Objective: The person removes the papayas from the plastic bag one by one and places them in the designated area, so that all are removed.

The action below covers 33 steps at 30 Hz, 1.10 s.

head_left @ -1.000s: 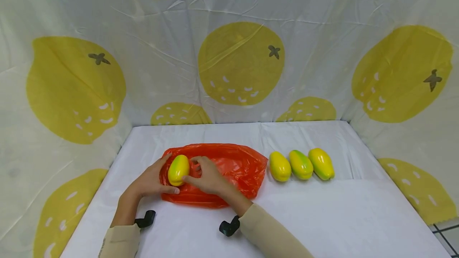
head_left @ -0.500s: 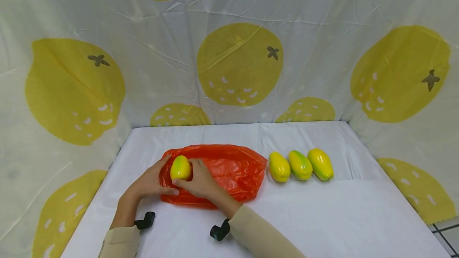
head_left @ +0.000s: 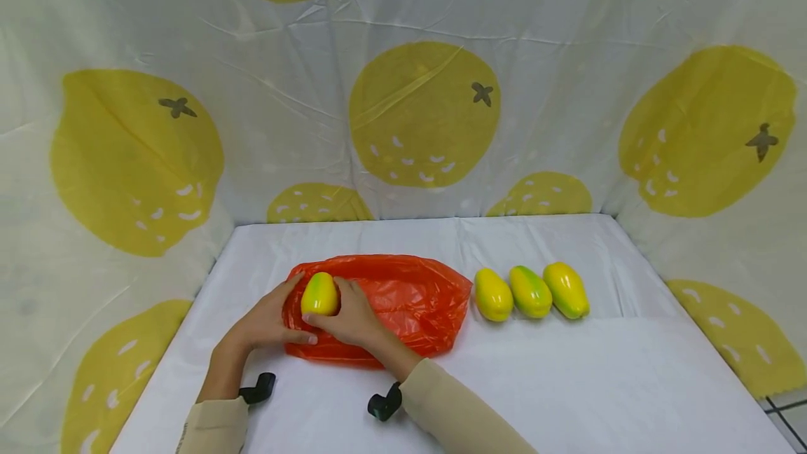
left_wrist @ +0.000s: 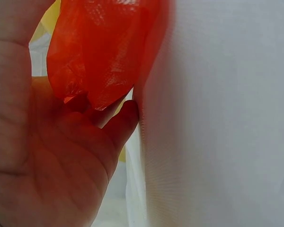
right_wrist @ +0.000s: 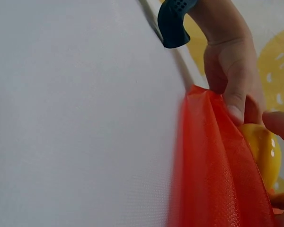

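In the head view a red plastic bag [head_left: 410, 300] lies on the white table with its mouth to the left. My left hand [head_left: 263, 317] holds the bag's left end, thumb at the front edge and fingers at the back edge. The left wrist view has the bag's red film [left_wrist: 104, 52] hanging by the palm [left_wrist: 61, 146]. My right hand [head_left: 353, 317] grips a glossy yellow-green papaya [head_left: 319, 294] between thumb and fingers, at the bag's mouth between both hands. In the right wrist view the papaya [right_wrist: 265, 153] shows behind the bag's edge.
Three more papayas stand in a row right of the bag: one nearest it [head_left: 494, 295], a greener middle one [head_left: 530, 291] and a far right one [head_left: 567, 290]. A lemon-print cloth [head_left: 284, 125] hangs behind and beside the table [head_left: 599, 377].
My right hand has moved slightly left and closed its fingers round the papaya, which now stands a little further right and more upright. The left hand keeps its place at the bag.
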Each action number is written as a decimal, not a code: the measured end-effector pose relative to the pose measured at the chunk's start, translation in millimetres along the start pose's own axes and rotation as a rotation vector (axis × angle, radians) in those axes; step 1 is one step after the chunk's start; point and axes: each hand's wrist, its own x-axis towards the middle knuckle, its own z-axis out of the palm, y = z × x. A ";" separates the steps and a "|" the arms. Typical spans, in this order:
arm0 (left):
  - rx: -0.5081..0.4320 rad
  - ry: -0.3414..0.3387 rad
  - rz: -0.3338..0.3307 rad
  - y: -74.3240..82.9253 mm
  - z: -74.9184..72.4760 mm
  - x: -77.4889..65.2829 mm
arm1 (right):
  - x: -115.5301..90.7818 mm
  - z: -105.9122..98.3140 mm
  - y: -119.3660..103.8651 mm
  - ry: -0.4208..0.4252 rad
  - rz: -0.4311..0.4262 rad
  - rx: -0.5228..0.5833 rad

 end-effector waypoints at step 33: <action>0.011 -0.004 -0.057 1.1 1.4 -0.2 | -15.5 -40.1 15.9 0.008 -0.050 0.117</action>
